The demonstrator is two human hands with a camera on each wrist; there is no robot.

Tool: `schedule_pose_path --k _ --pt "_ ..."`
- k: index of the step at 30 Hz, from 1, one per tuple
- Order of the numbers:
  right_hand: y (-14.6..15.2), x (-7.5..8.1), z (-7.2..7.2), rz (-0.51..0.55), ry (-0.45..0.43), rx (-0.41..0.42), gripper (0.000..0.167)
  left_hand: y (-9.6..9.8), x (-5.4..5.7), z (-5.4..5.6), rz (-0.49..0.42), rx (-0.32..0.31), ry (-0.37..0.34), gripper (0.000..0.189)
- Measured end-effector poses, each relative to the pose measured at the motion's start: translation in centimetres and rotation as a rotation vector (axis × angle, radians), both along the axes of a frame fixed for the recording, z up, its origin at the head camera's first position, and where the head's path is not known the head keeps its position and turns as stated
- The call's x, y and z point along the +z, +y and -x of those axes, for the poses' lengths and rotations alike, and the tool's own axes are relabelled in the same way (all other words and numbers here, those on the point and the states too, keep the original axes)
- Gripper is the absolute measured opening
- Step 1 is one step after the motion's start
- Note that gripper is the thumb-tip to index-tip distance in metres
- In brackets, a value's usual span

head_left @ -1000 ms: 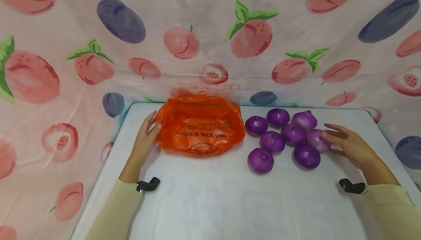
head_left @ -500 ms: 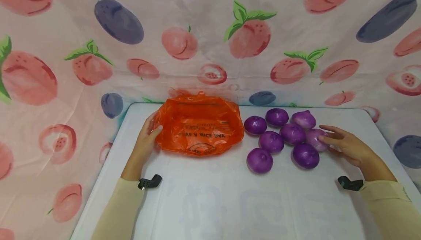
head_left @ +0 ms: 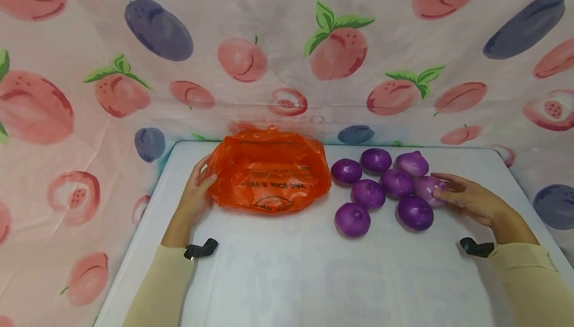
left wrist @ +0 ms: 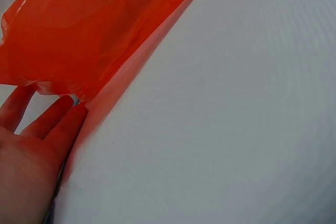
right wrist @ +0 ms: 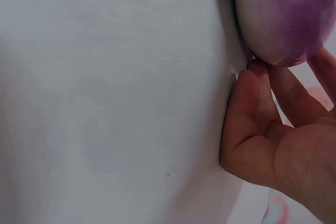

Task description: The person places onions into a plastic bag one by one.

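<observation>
An orange plastic bag (head_left: 271, 167) with dark printing lies spread with its mouth open at the back of the table. My left hand (head_left: 196, 187) is at the bag's left edge, fingers extended and touching the plastic; in the left wrist view the fingers (left wrist: 50, 121) reach under its edge. Toward the right, a pale purple onion (head_left: 429, 190) sits at the end of a cluster. My right hand (head_left: 477, 200) grips it, thumb at the near side and fingers on the far side. In the right wrist view, fingertips meet the glossy onion (right wrist: 286, 19).
Several darker purple onions, such as one at the front left (head_left: 353, 220) and one at the front right (head_left: 415, 213), stand between bag and right hand. The white table (head_left: 314, 277) backs onto a fruit-print cloth (head_left: 251, 13). Each wrist wears a black camera (head_left: 202, 249).
My right hand has moved left, its thumb and fingers closing onto the pale onion. My left hand has come in slightly against the bag's edge. The view has shifted a little.
</observation>
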State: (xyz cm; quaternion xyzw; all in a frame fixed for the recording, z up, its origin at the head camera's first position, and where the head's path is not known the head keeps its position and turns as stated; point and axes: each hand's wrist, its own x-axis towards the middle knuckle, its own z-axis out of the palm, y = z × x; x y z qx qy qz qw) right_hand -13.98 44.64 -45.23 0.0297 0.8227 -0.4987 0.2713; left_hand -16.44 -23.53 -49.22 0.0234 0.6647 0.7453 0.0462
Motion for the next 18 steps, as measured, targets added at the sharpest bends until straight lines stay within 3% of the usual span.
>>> schedule_pose_path --k 7,18 --pt "0.29 -0.12 0.32 0.016 -0.028 0.015 0.075 -0.09 -0.31 -0.06 -0.086 -0.017 -0.011 0.059" --pt "0.47 -0.09 0.45 0.015 -0.032 0.020 0.071 -0.23 -0.31 -0.30 -0.116 -0.066 -0.014 0.060"
